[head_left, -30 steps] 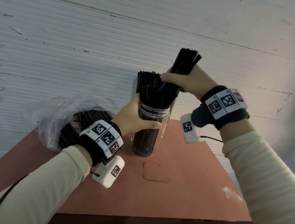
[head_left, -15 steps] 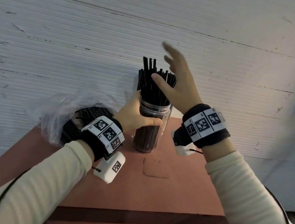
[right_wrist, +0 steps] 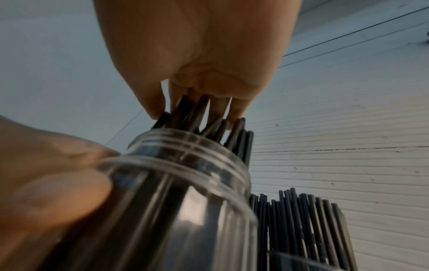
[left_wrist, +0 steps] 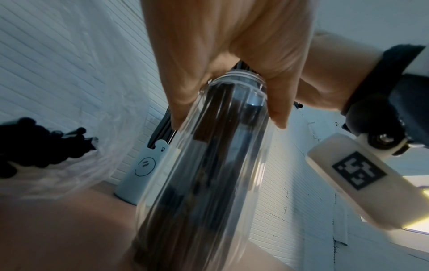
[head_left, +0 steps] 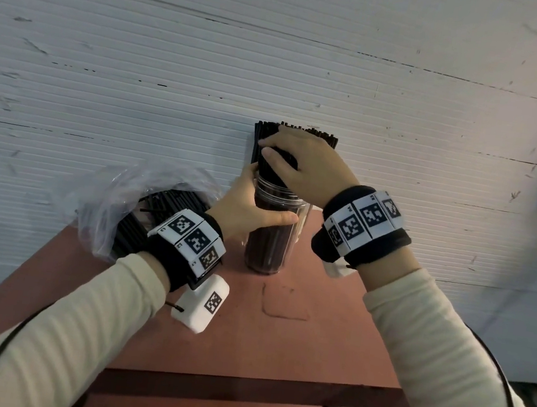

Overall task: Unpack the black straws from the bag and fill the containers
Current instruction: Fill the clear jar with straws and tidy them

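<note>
A clear plastic jar (head_left: 267, 247) packed with black straws (head_left: 278, 170) stands at the back of the reddish table (head_left: 277, 339). My left hand (head_left: 260, 202) grips the jar just below its threaded neck (right_wrist: 190, 152), thumb in front and fingers behind. Cupped over the straw tops, my right hand (head_left: 277, 152) has its thumb on one side of the bundle and its fingers on the other; the right wrist view shows fingertips (right_wrist: 234, 111) among the straw ends. A clear plastic bag (head_left: 119, 198) holding more black straws (head_left: 172, 201) lies to the left.
Behind the jar, close to the white ribbed wall, another container's straws (head_left: 325, 139) (right_wrist: 301, 229) stick up. A white holder with a drawn face (left_wrist: 144, 170) also holds straws. The table's front edge (head_left: 254, 387) is near me.
One second ago my right hand held a straw bundle above the jar. It let go and opened, and now it has come down onto the straw tops. The left hand stays on the jar.
</note>
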`<state>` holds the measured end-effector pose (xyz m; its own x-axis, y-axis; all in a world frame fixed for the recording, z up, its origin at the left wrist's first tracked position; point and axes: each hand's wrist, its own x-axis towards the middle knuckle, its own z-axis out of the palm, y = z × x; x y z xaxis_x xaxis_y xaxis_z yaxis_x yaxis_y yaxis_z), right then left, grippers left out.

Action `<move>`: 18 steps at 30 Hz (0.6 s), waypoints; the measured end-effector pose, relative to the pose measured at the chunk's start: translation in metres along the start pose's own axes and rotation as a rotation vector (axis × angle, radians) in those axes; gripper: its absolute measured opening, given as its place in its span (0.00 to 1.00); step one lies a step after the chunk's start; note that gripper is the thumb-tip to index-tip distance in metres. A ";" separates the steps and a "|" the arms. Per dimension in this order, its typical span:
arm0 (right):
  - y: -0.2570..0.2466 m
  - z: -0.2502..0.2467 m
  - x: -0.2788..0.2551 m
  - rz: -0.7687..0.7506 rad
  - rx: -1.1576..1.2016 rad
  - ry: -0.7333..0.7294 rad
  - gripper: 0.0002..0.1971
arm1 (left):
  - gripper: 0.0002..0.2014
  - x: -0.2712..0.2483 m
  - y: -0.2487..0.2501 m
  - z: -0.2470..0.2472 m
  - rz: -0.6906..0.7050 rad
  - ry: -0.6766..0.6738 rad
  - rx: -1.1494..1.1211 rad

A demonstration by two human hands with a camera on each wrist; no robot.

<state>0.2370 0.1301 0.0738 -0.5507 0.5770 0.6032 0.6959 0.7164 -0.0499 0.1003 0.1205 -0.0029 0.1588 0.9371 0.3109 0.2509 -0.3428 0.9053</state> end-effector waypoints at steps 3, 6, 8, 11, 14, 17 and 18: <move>0.000 0.001 -0.006 0.056 0.056 0.052 0.16 | 0.49 -0.002 0.003 -0.002 -0.033 -0.031 0.008; -0.009 -0.001 -0.009 0.044 0.115 0.105 0.19 | 0.51 -0.006 0.007 -0.011 -0.047 -0.084 0.101; -0.019 -0.001 -0.009 0.011 0.164 0.182 0.20 | 0.52 -0.012 0.008 -0.021 -0.061 -0.078 0.172; -0.039 0.005 -0.008 -0.021 0.277 0.301 0.15 | 0.36 -0.023 0.011 -0.042 -0.006 0.065 0.233; -0.063 0.020 -0.007 0.023 0.405 0.307 0.07 | 0.24 -0.038 0.019 -0.066 0.111 0.285 0.211; -0.082 0.041 -0.004 0.160 0.484 0.134 0.06 | 0.23 -0.051 0.023 -0.093 0.157 0.400 0.283; -0.086 0.048 -0.002 0.213 0.487 0.015 0.07 | 0.21 -0.056 0.020 -0.102 0.149 0.419 0.331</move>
<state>0.1559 0.0861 0.0386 -0.4114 0.7268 0.5500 0.4949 0.6849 -0.5348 -0.0009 0.0680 0.0277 -0.1610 0.8000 0.5780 0.5519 -0.4125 0.7247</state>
